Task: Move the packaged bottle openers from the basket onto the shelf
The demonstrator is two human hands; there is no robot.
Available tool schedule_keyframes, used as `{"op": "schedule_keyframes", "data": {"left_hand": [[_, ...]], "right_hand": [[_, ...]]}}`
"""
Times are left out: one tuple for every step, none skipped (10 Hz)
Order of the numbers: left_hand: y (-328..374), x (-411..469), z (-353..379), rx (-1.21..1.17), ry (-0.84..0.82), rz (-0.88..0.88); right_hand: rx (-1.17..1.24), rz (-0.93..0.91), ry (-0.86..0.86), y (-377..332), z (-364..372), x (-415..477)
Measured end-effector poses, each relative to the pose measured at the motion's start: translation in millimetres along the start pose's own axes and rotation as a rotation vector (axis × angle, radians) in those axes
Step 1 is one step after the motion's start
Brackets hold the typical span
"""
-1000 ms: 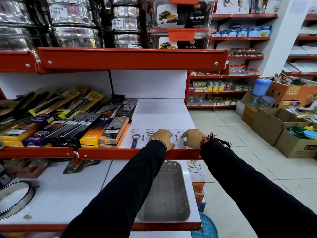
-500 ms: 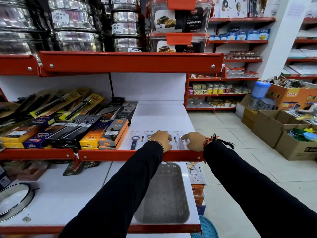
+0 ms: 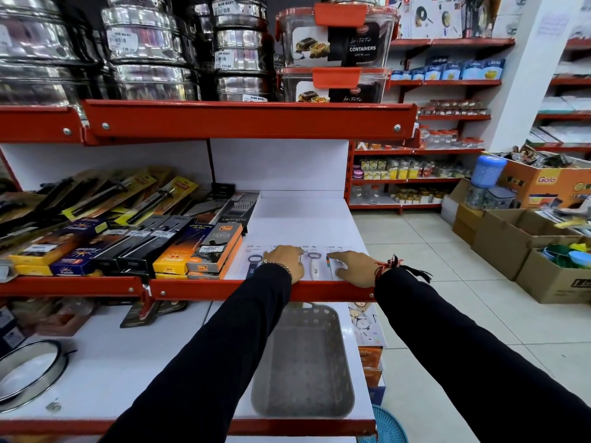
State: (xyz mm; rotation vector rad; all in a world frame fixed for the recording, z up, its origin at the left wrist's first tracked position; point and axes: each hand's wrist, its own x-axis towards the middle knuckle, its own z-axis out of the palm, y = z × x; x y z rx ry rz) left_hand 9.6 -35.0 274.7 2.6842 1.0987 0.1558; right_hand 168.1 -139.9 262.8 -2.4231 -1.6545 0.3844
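Several packaged bottle openers lie flat in a row along the front of the white middle shelf (image 3: 303, 219). A dark blue opener (image 3: 252, 265) is at the left and a white opener (image 3: 313, 265) sits between my hands. My left hand (image 3: 287, 262) rests palm down on the packs. To its right, my right hand (image 3: 350, 266) lies flat with spread fingers on the rightmost pack. The grey plastic basket (image 3: 303, 362) stands on the lower shelf under my arms, and its floor looks bare.
Boxed lighters (image 3: 204, 251) and carded kitchen tools fill the shelf to the left of the openers. Steel tins and plastic containers stand on the shelf above. A round sieve (image 3: 28, 375) lies at the lower left. Cardboard boxes (image 3: 524, 244) sit on the tiled floor at right.
Both hands stay on the packs at the shelf's front. My right hand has flattened and spread a little over the rightmost pack; the white opener now shows between my hands.
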Motion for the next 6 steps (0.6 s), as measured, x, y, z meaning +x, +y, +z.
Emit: {"op": "schedule_keyframes", "data": {"left_hand": [[-9.5,-2.1,5.4,0.067,-0.098,-0.007],[-11.5,-3.8,6.7,0.083,-0.097,0.023],[-12.3,-7.0,4.5,0.074,-0.104,0.036],[-15.1,-15.1,2.5,0.046,-0.096,0.042],[-11.3,-31.8,-10.0,-0.07,0.139,0.114],[-6.6,-39.4,-18.9,-0.128,0.397,0.222]], "right_hand": [[-0.02,-0.03,-0.038,-6.7,6.5,1.2],[-0.03,-0.036,-0.041,-9.4,5.8,-0.1],[-0.032,-0.036,-0.034,-11.4,2.9,-4.8],[0.023,-0.022,-0.013,-14.0,1.1,-14.8],[0.154,-0.104,0.267,-28.9,-12.7,-40.9],[0.225,-0.206,0.599,-36.7,-24.3,-56.5]]}}
